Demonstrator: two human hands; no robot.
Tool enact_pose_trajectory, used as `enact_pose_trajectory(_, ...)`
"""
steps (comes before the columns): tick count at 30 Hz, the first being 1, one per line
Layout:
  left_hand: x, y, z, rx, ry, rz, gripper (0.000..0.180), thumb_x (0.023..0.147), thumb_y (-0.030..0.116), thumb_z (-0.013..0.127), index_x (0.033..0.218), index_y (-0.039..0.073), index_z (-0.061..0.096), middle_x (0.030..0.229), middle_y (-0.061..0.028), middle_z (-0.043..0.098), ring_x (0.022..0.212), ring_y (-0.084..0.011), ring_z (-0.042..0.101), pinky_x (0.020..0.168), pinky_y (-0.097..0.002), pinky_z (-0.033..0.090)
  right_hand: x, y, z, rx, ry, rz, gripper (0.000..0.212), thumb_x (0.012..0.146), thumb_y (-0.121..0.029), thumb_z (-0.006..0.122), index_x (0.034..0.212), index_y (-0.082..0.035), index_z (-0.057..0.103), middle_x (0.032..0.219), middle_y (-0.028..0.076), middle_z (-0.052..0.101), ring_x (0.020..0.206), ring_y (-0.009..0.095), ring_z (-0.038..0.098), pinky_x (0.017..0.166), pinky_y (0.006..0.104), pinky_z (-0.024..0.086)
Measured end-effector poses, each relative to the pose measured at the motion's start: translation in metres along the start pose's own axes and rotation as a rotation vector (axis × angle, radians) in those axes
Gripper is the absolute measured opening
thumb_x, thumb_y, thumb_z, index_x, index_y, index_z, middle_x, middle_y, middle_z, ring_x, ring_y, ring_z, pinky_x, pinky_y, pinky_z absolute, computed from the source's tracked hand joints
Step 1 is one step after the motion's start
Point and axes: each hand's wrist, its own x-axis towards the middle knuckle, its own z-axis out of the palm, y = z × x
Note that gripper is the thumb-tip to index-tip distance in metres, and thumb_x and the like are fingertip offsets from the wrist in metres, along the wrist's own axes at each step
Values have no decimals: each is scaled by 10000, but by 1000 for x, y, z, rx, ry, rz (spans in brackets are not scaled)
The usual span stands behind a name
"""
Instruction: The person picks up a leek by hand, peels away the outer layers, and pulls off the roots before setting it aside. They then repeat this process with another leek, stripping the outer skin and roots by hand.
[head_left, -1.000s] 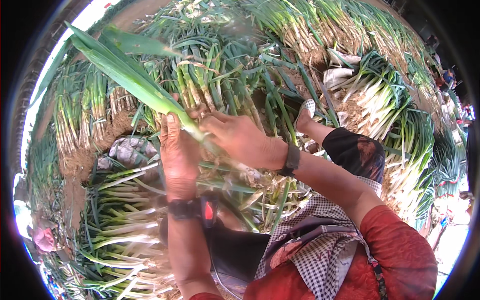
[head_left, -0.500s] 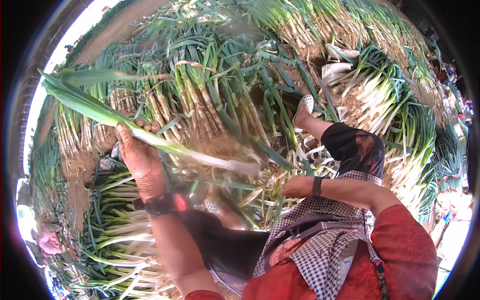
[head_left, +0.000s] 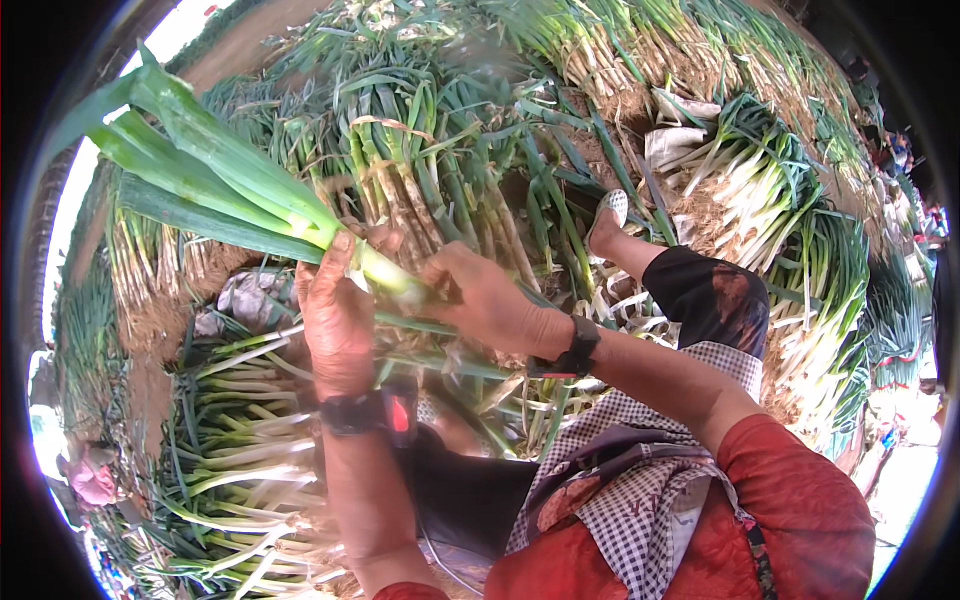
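A thick leek (head_left: 235, 180) slants across in front of me, its broad green leaves fanning to the upper left. My left hand (head_left: 335, 310) is closed round it where the leaves meet the pale stalk. Just right of that, my right hand (head_left: 490, 300) has its fingers bent round the stalk, and they hide its lower end. Beneath both hands lie loose leaves and peeled strips (head_left: 500, 400), partly blurred. Beyond the hands stands a bundle of soil-stained leeks (head_left: 400, 190) with a tie round its leaves.
White-stemmed leeks (head_left: 250, 460) are piled at my left, and another pale-stemmed heap (head_left: 760, 200) lies to the right. Several bundles with brown roots (head_left: 610, 90) fill the far side. A crumpled sack (head_left: 255, 295) sits left of my left hand. My outstretched foot (head_left: 612, 207) rests among leaves.
My right hand has risen from near my lap onto the leek's stalk. The leek has come higher and nearer, with its leaves now spread. My left hand has shifted slightly right.
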Motion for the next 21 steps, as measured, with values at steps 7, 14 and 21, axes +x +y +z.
enact_pose_trajectory(7,-2,-4,-2,-85,-11,-15,311,862,137,690,1132,26,581,976,-90,614,818,-228,629,818,-471,552,7,-9,-10,185,-213,26,305,738,-93,745,928,-9,522,852,147,564,777,278,561,709,366,447)
enact_pose_trajectory(14,2,-8,-4,-121,32,51,342,871,136,685,1177,39,568,1013,-76,616,811,-211,620,839,-435,536,-4,-1,5,86,-116,-105,281,738,-99,757,892,-15,537,799,124,522,752,272,535,678,338,443)
enact_pose_trajectory(21,4,-14,-7,-155,-79,13,310,884,141,668,1155,38,560,982,-60,607,865,-191,598,847,-439,523,11,5,-5,126,-133,-83,407,707,-190,815,895,-6,504,814,136,544,750,308,523,678,360,440)
